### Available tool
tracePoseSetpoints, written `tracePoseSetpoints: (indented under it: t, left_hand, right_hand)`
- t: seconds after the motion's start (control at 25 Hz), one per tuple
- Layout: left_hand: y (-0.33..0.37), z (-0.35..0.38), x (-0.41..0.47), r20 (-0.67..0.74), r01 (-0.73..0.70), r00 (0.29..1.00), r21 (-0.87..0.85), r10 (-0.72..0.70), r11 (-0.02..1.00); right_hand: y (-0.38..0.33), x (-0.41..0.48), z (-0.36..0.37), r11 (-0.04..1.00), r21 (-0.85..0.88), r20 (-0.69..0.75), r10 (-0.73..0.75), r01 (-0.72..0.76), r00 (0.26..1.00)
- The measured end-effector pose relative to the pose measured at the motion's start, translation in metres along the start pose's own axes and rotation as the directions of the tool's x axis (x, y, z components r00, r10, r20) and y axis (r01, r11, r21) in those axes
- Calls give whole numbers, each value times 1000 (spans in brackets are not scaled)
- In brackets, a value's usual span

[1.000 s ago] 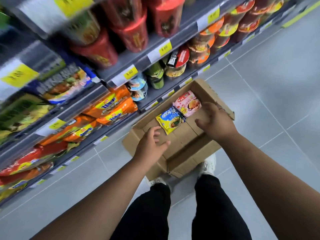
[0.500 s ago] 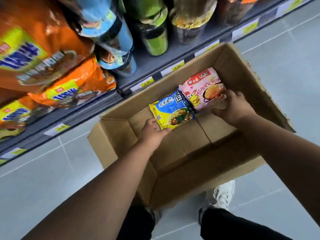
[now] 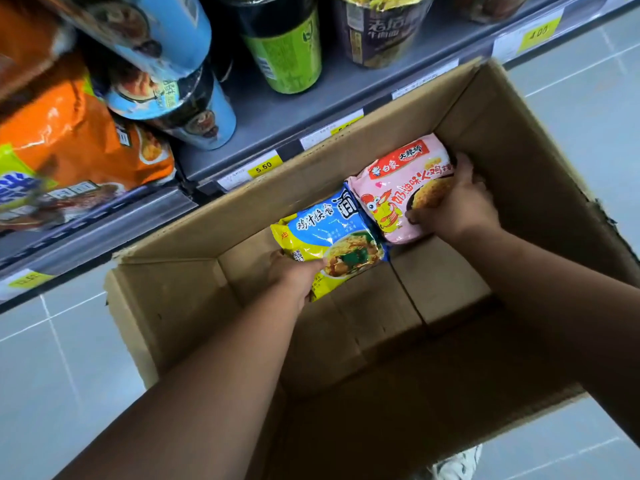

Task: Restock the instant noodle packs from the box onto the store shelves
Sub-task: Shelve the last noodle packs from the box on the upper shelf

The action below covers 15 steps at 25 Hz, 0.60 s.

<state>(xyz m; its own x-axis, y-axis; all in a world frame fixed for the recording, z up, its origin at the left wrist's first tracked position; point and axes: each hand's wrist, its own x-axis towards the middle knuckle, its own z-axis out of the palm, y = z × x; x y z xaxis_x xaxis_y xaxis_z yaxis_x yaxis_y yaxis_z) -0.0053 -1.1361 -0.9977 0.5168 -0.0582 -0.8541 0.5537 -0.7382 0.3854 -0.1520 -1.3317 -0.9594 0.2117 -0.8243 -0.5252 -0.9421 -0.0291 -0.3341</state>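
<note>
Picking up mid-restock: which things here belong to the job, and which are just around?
Job:
- blue and yellow noodle pack, gripped by the left hand
- pink noodle pack, gripped by the right hand
- cardboard box
- shelf

Around:
- blue cups
- green cup
- orange packs
- price tag

Box [image 3: 512, 140]: brown corrugated cardboard, matt, edges frayed. Blue pack [image 3: 332, 237] and pink pack [image 3: 398, 188]: glossy plastic film, crinkled. Orange bags [image 3: 79, 147]: shiny film with glare. Cups [image 3: 284, 46]: smooth, glossy, probably plastic-wrapped. Shelf [image 3: 294, 105]: grey painted metal, satin. Floor [image 3: 52, 393]: smooth grey tile.
</note>
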Motion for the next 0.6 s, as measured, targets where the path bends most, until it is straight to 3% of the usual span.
tracePoseSetpoints:
  t: [0.24, 0.44, 0.6]
  left_hand:
    - [-1, -10, -4, -15, -21, 1000, -56, 20, 998]
    - [5, -36, -21, 101, -32, 994, -100, 42, 995]
    - [13, -70, -55, 128, -34, 990, -161, 55, 986]
  right_hand:
    - [-2, 3, -1, 960, 235, 68, 139, -152, 988]
    - [-4, -14, -7, 770, 605, 135, 152, -204, 979]
    - [-10, -52, -34, 661, 717, 168, 145, -222, 975]
